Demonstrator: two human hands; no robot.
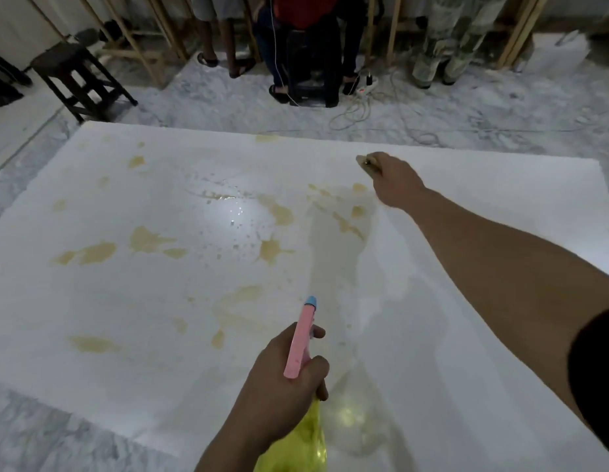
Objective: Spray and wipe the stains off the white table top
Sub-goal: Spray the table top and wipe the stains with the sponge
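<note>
Stains (272,250), tan and splashy, cover most of the white surface (500,335) from its middle out toward nine o'clock, with one faint smear at twelve near the far edge. Starting at the fingers: those of the right hand (393,180) are curled tight round a small wad of cloth (366,162), pressed to the surface at about one o'clock. Those of the left hand (279,379) wrap the neck of a spray bottle (301,338) at six o'clock, one finger hooked over the front where the trigger would be, though the trigger itself is hidden. The pink head and blue nozzle point toward the centre; the yellow body hangs below the fist.

By my reckoning the job is well under halfway. A wet sheen runs down the strip under the right forearm, from one o'clock to five, and that part looks nearly clean, with only thin streaks beside the hand. Droplets bead around the glare at the middle, so that patch looks sprayed but not wiped. The blots at eight, nine and ten o'clock look dry and untouched.

The right arm is stretched almost straight, reaching far across. The left is bent close to the body, with the wrist angled forward.
</note>
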